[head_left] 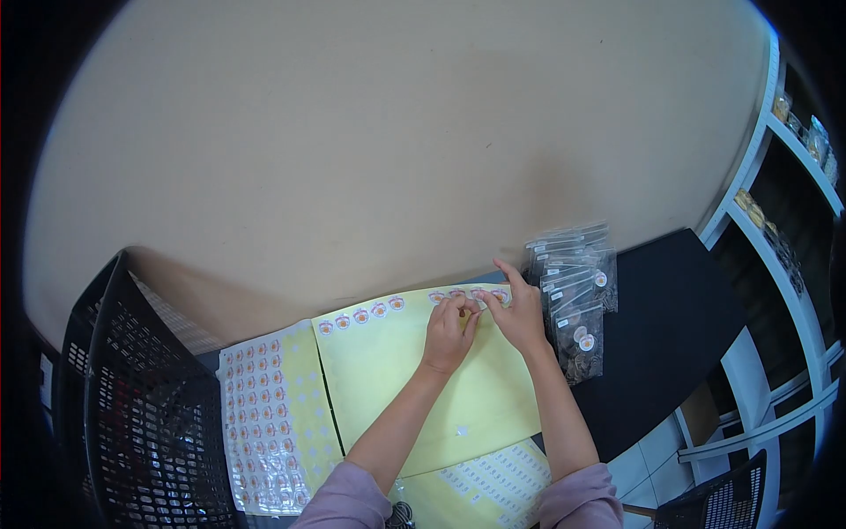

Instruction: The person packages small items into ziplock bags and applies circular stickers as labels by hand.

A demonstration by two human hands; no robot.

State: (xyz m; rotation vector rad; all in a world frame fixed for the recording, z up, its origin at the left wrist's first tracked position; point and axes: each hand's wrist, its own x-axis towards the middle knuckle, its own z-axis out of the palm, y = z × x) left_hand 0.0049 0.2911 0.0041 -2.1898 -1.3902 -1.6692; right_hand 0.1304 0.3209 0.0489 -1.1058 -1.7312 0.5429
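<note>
Over the top edge of a yellow backing sheet (423, 379), my two hands meet at a row of round stickers. My left hand (449, 333) has its fingers curled into a pinch; whatever lies between the fingertips is too small to make out. Close beside it, my right hand (520, 317) reaches its thumb toward the left fingertips, with the index finger stretched up and apart from the thumb. Several round orange-and-white stickers (379, 310) line the sheet's top edge, some partly covered by my hands. A small white scrap (462, 431) lies lower on the sheet.
Left of the yellow sheet lies a partly used sticker sheet (256, 414), beside a black plastic basket (150, 423). A sheet of small white labels (502, 476) sits at the front. Overlapping clear zip bags (577, 353) rest on the black tabletop (670, 317) at right. Shelves (758, 225) stand beyond.
</note>
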